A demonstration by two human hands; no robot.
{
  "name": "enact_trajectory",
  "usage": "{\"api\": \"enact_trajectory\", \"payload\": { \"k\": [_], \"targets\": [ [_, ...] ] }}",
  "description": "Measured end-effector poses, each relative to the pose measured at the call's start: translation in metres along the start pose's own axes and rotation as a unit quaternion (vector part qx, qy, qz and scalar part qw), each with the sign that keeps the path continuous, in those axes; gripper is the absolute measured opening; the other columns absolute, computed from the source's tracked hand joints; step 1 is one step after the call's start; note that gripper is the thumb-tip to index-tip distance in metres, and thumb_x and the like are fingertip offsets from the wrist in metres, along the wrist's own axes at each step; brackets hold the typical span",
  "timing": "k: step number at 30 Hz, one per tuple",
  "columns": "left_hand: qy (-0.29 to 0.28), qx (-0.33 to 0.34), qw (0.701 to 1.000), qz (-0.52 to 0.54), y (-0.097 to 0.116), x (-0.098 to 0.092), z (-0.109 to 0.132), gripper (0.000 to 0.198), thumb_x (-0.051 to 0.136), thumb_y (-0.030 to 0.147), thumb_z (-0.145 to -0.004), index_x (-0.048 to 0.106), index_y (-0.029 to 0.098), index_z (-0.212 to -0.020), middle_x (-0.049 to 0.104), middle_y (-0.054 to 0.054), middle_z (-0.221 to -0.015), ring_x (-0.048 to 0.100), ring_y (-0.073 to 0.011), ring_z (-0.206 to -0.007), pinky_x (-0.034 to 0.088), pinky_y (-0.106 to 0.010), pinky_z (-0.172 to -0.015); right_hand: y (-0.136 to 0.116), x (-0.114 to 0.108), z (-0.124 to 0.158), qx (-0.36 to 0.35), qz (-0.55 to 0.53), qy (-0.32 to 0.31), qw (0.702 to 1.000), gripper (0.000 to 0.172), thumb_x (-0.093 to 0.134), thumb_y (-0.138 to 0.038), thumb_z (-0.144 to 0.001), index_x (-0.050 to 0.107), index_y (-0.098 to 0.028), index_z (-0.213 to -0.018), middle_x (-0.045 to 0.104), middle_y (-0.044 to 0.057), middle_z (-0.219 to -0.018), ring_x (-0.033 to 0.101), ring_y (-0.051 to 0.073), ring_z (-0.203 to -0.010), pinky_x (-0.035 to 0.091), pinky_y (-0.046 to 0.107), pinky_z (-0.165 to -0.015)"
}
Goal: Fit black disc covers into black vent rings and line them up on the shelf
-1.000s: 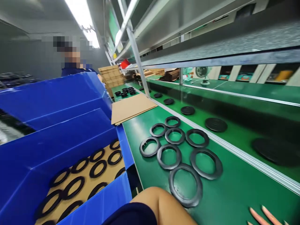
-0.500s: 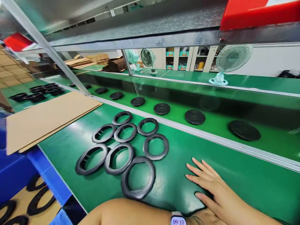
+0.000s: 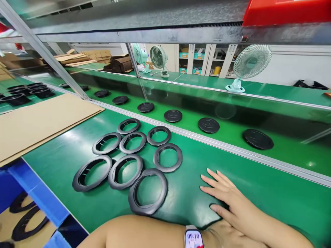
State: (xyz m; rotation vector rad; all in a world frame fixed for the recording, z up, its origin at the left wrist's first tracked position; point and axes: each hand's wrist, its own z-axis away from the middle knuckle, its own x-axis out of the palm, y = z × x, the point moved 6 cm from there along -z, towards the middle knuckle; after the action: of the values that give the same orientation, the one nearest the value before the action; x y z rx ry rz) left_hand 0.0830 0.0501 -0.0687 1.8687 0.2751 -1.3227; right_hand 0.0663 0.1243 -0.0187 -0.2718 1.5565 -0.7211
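My right hand (image 3: 227,194) lies palm down on the green tabletop, its fingers spread and holding nothing. My left forearm crosses the bottom of the view with a smartwatch (image 3: 193,238) on the wrist. Of my left hand (image 3: 227,235), only part of the back shows below my right hand; its fingers are hidden. Several black plastic rings lie in a group left of my hands. The nearest ring (image 3: 164,191) is apart from my right fingertips, and another ring (image 3: 178,158) lies farther back.
Behind a metal rail (image 3: 222,145), black round discs (image 3: 258,139) sit in a row on a green belt. Cardboard sheets (image 3: 46,120) lie at left, above a blue bin (image 3: 38,196) holding more rings. A shelf beam (image 3: 155,36) crosses overhead; a fan (image 3: 252,62) stands beyond.
My view has turned a little, so most of the scene sits slightly farther left and higher. My right hand keeps its spread pose on the table, and the rings keep their arrangement.
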Motion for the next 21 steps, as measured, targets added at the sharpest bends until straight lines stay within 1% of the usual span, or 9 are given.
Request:
{"api": "enact_trajectory", "payload": {
  "k": [2,3,7,9,11,14,17,19,21],
  "targets": [
    [0.004,0.010,1.000,0.000,0.001,-0.005,0.001,0.031,0.053,0.043,-0.095,0.064,0.035,-0.122,0.055,0.000,-0.146,0.046,-0.0222,-0.137,0.040,-0.039,-0.113,0.005,-0.005,-0.005,-0.026,-0.002,-0.005,1.000,0.050,0.061,-0.035,-0.098,0.046,-0.039,-0.146,0.038,-0.001,-0.155,0.021,0.027,-0.149,0.016,0.060,-0.123],
    [0.008,0.019,1.000,-0.002,0.003,-0.010,0.004,0.032,0.051,0.042,-0.096,0.062,0.035,-0.125,0.053,0.002,-0.149,0.041,-0.0217,-0.142,0.036,-0.040,-0.116,0.008,-0.008,-0.007,-0.035,-0.004,0.003,0.999,0.049,0.061,-0.036,-0.098,0.048,-0.039,-0.145,0.039,-0.001,-0.155,0.024,0.027,-0.149,0.018,0.059,-0.123],
    [0.013,0.038,0.999,0.006,0.017,-0.039,0.017,0.046,0.049,0.044,-0.097,0.052,0.021,-0.137,0.045,-0.005,-0.155,0.022,-0.0254,-0.151,0.015,-0.056,-0.123,0.025,-0.024,-0.017,-0.013,0.008,0.098,0.995,0.042,0.059,-0.036,-0.099,0.055,-0.032,-0.141,0.046,0.004,-0.151,0.034,0.026,-0.144,0.026,0.054,-0.121],
    [0.003,0.028,0.999,0.030,0.020,-0.049,0.022,0.052,0.054,0.048,-0.094,0.050,0.020,-0.138,0.045,-0.008,-0.154,0.021,-0.0265,-0.151,0.009,-0.059,-0.123,0.032,-0.029,-0.017,0.017,0.029,0.141,0.989,0.040,0.059,-0.035,-0.099,0.057,-0.030,-0.139,0.047,0.004,-0.150,0.035,0.027,-0.144,0.028,0.053,-0.121],
    [0.000,0.023,0.998,0.056,0.019,-0.053,0.022,0.056,0.058,0.049,-0.092,0.048,0.021,-0.140,0.045,-0.009,-0.154,0.021,-0.0275,-0.151,0.007,-0.062,-0.123,0.039,-0.032,-0.012,0.044,0.047,0.170,0.983,0.040,0.060,-0.033,-0.098,0.058,-0.029,-0.138,0.047,0.004,-0.149,0.035,0.026,-0.144,0.029,0.051,-0.121],
    [0.001,0.033,0.997,0.071,0.017,-0.051,0.019,0.056,0.059,0.050,-0.090,0.050,0.023,-0.138,0.048,-0.009,-0.152,0.025,-0.0310,-0.150,0.009,-0.066,-0.121,0.049,-0.033,0.004,0.089,0.063,0.215,0.970,0.042,0.062,-0.030,-0.095,0.059,-0.027,-0.137,0.048,0.004,-0.149,0.035,0.027,-0.144,0.028,0.051,-0.121],
    [0.009,0.015,0.999,0.030,0.017,-0.052,0.016,0.046,0.060,0.050,-0.089,0.059,0.025,-0.128,0.058,-0.007,-0.143,0.040,-0.0301,-0.143,0.021,-0.061,-0.120,0.057,-0.029,0.030,0.135,0.073,0.251,0.956,0.041,0.061,-0.028,-0.094,0.062,-0.023,-0.135,0.049,0.006,-0.148,0.035,0.028,-0.144,0.027,0.053,-0.121],
    [0.036,-0.030,0.999,-0.014,0.015,-0.063,0.019,0.038,0.061,0.047,-0.089,0.063,0.027,-0.121,0.066,-0.004,-0.134,0.051,-0.0257,-0.134,0.026,-0.053,-0.120,0.059,-0.025,0.045,0.146,0.069,0.251,0.954,0.041,0.060,-0.031,-0.095,0.062,-0.023,-0.134,0.048,0.006,-0.148,0.033,0.028,-0.144,0.024,0.054,-0.121],
    [0.082,-0.097,0.990,-0.058,0.006,-0.087,0.030,0.037,0.059,0.045,-0.091,0.063,0.028,-0.123,0.066,-0.003,-0.132,0.053,-0.0233,-0.132,0.024,-0.050,-0.122,0.057,-0.022,0.054,0.144,0.059,0.243,0.958,0.042,0.060,-0.034,-0.095,0.061,-0.024,-0.135,0.048,0.006,-0.149,0.032,0.028,-0.145,0.023,0.055,-0.122]
  ]
}}
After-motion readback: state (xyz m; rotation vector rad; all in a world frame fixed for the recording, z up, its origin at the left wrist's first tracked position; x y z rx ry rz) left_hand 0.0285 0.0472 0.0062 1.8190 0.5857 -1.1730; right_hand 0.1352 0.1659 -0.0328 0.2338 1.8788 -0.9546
